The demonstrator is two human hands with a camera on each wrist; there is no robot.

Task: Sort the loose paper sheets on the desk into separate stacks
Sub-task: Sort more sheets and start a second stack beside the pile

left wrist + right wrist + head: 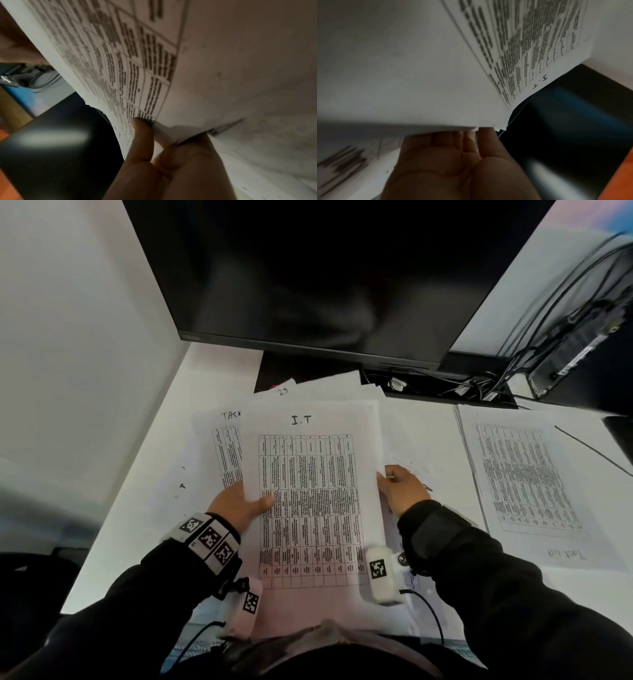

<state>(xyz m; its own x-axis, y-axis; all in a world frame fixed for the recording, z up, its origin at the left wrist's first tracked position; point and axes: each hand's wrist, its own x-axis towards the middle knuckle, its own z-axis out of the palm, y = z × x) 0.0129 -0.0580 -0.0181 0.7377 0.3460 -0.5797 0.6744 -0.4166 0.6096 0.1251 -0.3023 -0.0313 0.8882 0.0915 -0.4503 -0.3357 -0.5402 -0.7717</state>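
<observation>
Both hands hold a sheet headed "I.T" (310, 474) above the white counter (144, 508). The left hand (239, 505) pinches its left edge, thumb on top; the right hand (402, 491) grips the right edge. More sheets (342, 392) lie fanned beneath, and a separate stack (527, 474) rests to the right, below a dark monitor (308, 268).

White desk (144, 508) with fanned loose sheets (222, 453), a separate printed stack (527, 474), tangled cables (479, 385).
</observation>
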